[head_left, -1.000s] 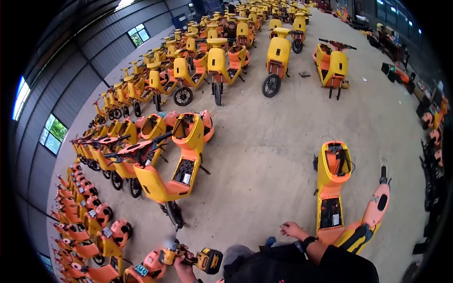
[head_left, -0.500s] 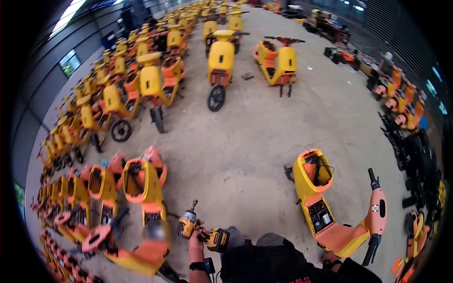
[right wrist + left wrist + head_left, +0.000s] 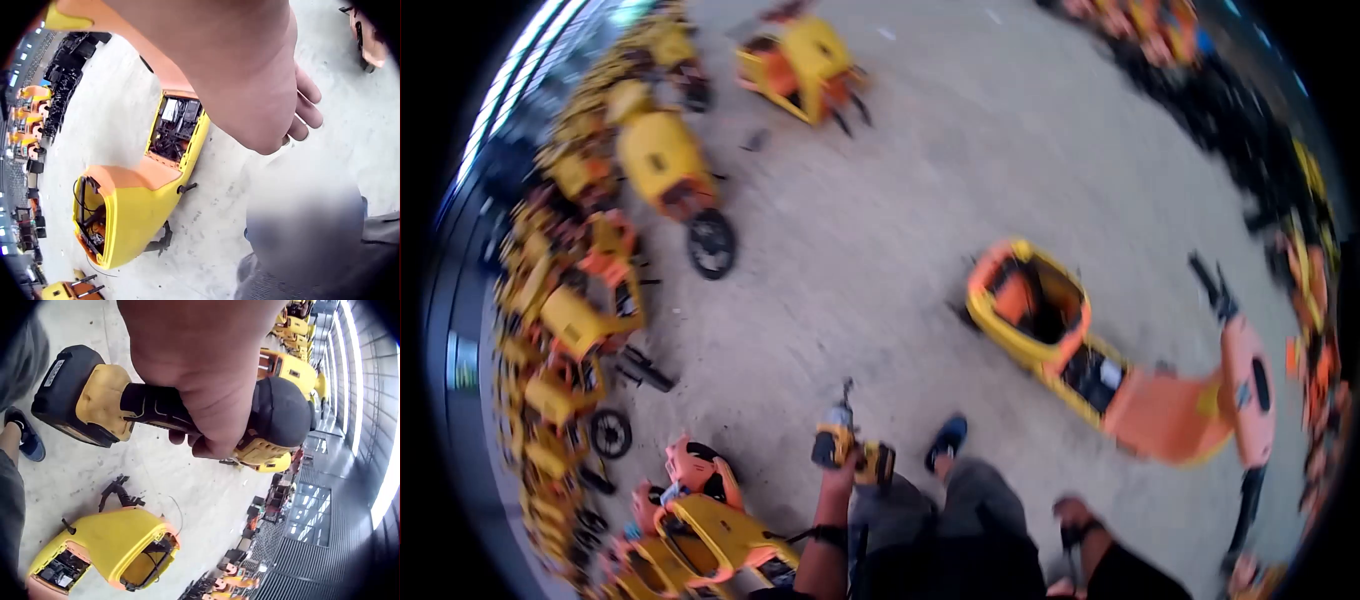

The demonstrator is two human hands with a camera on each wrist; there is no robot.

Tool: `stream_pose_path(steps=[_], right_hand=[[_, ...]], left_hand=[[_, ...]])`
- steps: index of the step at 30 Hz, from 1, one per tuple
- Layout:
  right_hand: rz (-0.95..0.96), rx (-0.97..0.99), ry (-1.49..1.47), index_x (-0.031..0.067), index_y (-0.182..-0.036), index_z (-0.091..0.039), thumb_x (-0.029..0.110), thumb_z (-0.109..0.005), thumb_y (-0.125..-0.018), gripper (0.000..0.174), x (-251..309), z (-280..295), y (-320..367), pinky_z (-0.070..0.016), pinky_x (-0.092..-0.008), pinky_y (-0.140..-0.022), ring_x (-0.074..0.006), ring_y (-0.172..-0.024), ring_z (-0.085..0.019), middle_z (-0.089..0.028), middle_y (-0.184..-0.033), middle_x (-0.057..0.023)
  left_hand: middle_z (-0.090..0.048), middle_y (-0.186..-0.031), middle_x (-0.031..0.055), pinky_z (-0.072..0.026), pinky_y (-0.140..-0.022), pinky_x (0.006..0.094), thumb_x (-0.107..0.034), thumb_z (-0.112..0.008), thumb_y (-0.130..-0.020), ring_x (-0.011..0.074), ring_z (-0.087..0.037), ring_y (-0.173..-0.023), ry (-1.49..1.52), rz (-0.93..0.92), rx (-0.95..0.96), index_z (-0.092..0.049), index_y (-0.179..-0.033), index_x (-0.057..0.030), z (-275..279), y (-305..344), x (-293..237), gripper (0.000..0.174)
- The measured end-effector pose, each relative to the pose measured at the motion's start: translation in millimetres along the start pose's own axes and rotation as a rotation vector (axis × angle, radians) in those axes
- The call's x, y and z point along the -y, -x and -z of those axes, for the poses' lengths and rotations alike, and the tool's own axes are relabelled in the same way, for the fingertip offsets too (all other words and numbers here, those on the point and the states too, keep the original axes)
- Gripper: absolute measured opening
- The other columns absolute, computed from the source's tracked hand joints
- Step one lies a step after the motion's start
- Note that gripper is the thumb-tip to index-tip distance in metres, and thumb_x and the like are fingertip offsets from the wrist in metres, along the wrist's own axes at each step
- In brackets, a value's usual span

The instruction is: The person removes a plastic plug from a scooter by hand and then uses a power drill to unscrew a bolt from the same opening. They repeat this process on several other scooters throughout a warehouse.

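The left hand (image 3: 840, 474) grips a yellow and black cordless driver (image 3: 834, 446), its bit pointing away from the body. In the left wrist view the fingers of the left hand (image 3: 200, 381) wrap the driver's handle, with the black battery (image 3: 69, 394) at the left. The right hand (image 3: 1074, 512) hangs by the right leg and holds nothing; in the right wrist view the fingers of the right hand (image 3: 262, 94) hang loosely bent. Beyond it lies a yellow and orange scooter body (image 3: 1170, 400) with an uncovered seat opening and floor compartment.
Rows of yellow scooters (image 3: 570, 320) line the left side. More scooters (image 3: 662, 160) stand farther ahead on the grey floor (image 3: 850, 200). Black parts (image 3: 1200, 110) are piled along the right. A blue shoe (image 3: 948, 440) shows below the legs.
The head view has swung to the right and down. The scooters ahead have shifted left in it, and the right hand has come into clearer view. The left hand still grips the driver.
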State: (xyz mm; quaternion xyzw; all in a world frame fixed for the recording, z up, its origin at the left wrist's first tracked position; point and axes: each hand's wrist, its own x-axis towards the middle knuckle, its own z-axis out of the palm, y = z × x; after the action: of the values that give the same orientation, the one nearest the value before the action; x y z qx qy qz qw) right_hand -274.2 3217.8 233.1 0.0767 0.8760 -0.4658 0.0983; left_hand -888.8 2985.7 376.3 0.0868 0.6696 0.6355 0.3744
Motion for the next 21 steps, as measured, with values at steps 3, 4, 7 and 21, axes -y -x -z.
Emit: stream_pose_path(steps=[3,4,7,21], right_hand=[[-0.76,-0.124,0.167,0.0081,-0.079,-0.068,0.029,-0.061,-0.076,0.022,-29,-2,-96,-0.0516,-0.0444,-0.064,-0.0283,-0.07,-0.066,-0.069,-0.079,-0.0106],[-1.092,-0.285,-0.281,0.0033,-0.091,-0.067,0.026,-0.057,-0.088,0.025,-23,15,-132,-0.0525,-0.0382,-0.061,-0.0229,-0.069,-0.067,-0.07,-0.079,-0.0113],[-1.051,-0.451,-0.866,0.0004,-0.107,-0.062,0.025,-0.052,-0.096,0.029,26,86,-228,-0.0529,-0.0311,-0.063,-0.017,-0.076,-0.068,-0.069,-0.086,-0.0096],[-1.191,-0.533,-0.254,0.0002,-0.123,-0.056,0.025,-0.058,-0.093,0.039,-224,2,-268,-0.0527,-0.0361,-0.083,-0.0277,-0.092,-0.068,-0.068,-0.104,-0.0187]], left_hand=[[-0.062,-0.098,-0.0009,-0.0478,-0.071,0.0259,-0.004,-0.065,-0.089,0.0091,-0.057,-0.085,-0.077,0.106,0.086,-0.059,-0.122,-0.0044,-45,-82,20,0.034],[-0.061,-0.09,-0.0006,-0.0449,-0.068,0.0242,-0.003,-0.062,-0.087,0.0089,-0.055,-0.076,-0.11,0.194,0.023,-0.06,-0.121,-0.003,-57,-104,35,0.034],[-0.064,-0.098,0.0008,-0.0478,-0.073,0.0269,-0.006,-0.068,-0.087,0.0107,-0.058,-0.085,-0.194,0.1,0.116,-0.063,-0.113,-0.0033,-79,-173,75,0.026],[-0.062,-0.112,0.0055,-0.0474,-0.09,0.0311,-0.018,-0.074,-0.087,0.0144,-0.058,-0.103,-0.459,-0.168,0.339,-0.057,-0.122,-0.0006,-133,-367,318,0.042]])
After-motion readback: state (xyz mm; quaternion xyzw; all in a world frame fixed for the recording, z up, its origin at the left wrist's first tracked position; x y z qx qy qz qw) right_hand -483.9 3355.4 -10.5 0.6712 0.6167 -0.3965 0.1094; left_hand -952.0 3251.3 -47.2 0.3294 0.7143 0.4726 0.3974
